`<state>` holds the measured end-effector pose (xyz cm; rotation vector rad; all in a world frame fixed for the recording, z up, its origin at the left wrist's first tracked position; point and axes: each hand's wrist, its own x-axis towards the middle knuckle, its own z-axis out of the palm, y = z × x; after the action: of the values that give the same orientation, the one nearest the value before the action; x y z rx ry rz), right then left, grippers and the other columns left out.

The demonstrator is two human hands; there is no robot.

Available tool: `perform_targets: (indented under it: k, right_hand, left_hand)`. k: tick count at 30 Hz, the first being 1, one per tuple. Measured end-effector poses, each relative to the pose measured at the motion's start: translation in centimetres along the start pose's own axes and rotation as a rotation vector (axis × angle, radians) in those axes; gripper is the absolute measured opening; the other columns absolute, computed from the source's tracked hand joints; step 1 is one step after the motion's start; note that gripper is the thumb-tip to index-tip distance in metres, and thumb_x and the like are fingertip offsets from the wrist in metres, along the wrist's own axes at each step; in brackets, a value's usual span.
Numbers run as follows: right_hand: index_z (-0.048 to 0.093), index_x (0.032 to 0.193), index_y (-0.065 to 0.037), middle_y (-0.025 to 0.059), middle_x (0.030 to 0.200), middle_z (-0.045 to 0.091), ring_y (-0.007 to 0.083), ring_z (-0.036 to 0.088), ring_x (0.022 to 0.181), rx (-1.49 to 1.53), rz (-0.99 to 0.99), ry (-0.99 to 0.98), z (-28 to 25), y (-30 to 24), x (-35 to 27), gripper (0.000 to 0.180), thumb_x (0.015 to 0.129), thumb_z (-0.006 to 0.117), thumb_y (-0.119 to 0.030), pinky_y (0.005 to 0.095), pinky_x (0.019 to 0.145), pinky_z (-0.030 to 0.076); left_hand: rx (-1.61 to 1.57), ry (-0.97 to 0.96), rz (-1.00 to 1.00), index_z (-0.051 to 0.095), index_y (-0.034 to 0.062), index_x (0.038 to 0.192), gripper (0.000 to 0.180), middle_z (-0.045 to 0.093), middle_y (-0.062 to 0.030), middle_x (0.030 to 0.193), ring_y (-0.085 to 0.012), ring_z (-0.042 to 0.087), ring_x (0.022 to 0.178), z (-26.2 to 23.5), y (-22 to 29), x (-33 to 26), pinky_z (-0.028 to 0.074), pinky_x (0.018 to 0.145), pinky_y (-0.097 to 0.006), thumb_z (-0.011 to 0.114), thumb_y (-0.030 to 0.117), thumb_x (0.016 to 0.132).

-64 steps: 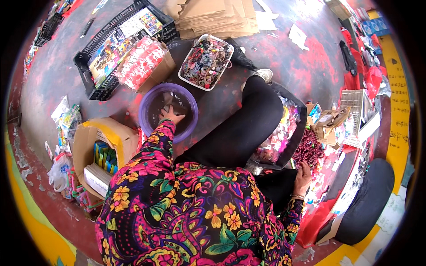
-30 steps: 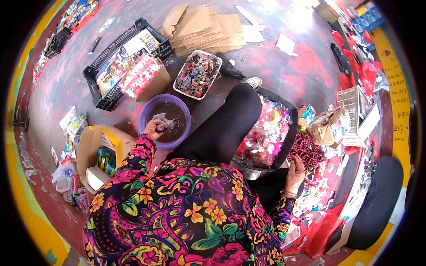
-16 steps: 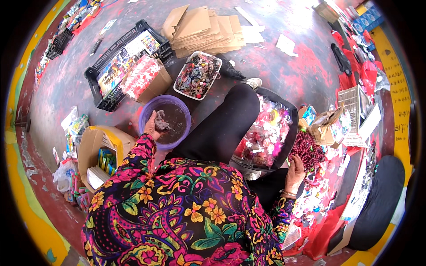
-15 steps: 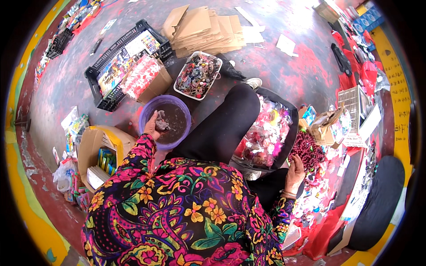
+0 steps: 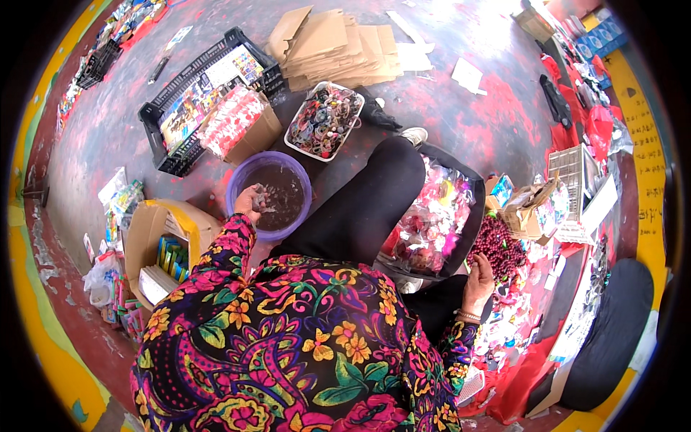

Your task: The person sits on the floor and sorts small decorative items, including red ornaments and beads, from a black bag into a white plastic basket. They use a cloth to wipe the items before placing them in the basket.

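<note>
My left hand reaches over the left side of a round purple basin. Its fingers are closed on a small, crumpled, greyish translucent piece, whose kind I cannot make out. Dark contents, speckled with light bits, fill the lower part of the basin. On the other side, my right hand stays by my right knee with loosely bent fingers apart, and I see nothing in it. Close to its fingertips lies a heap of dark red beads. A black-rimmed container of shiny, plastic-wrapped pink and red items stands between my legs.
Beyond the basin stand a white tray of assorted small bands and a carton of red-and-white packets. A black crate holds printed sheets. Flattened cardboard lies farther off. An open carton stands at my left elbow.
My left hand has shifted slightly within the basin, and less of the greyish piece shows beyond its fingers. My right hand keeps its place. The whole view has moved a little.
</note>
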<state>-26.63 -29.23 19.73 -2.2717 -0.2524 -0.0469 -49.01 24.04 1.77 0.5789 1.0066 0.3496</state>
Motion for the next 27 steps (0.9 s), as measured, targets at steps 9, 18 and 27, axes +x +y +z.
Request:
perform_targets:
  k: [9, 18, 27]
  right_hand:
    - [0.062, 0.102, 0.001, 0.0142, 0.109, 0.060, 0.0217, 0.057, 0.102, -0.005, 0.018, 0.002, -0.1, -0.2, 0.2, 0.020, 0.085, 0.051, -0.003, 0.0296, 0.088, 0.043]
    - [0.061, 0.102, 0.001, 0.0142, 0.108, 0.061, 0.0221, 0.058, 0.102, -0.050, 0.009, 0.001, -0.2, -0.4, 0.2, 0.021, 0.085, 0.051, -0.003, 0.0300, 0.089, 0.043]
    - [0.061, 0.102, 0.001, 0.0137, 0.106, 0.061, 0.0215, 0.058, 0.100, -0.003, 0.001, 0.008, -0.3, 0.6, 0.2, 0.020, 0.085, 0.051, -0.003, 0.0293, 0.088, 0.043]
  left_hand:
    - [0.075, 0.315, 0.031, 0.052, 0.0125, 0.069, 0.025, 0.051, -0.0036, 0.061, -0.0188, 0.048, 0.048, 4.8, 1.9, -2.4, 0.037, 0.043, -0.035, 0.067, 0.032, 0.074]
    - [0.251, 0.406, 0.251, 0.057, 0.0074, 0.076, 0.023, 0.048, -0.0021, 0.063, -0.0149, 0.042, 0.047, 5.2, 0.9, -0.2, 0.037, 0.045, -0.030, 0.068, 0.028, 0.075]
    - [-0.090, 0.035, -0.031, 0.054, 0.0038, 0.086, 0.023, 0.056, -0.0081, 0.076, -0.0220, 0.056, 0.069, 5.3, 2.0, -1.1, 0.048, 0.064, -0.035, 0.063, 0.023, 0.078]
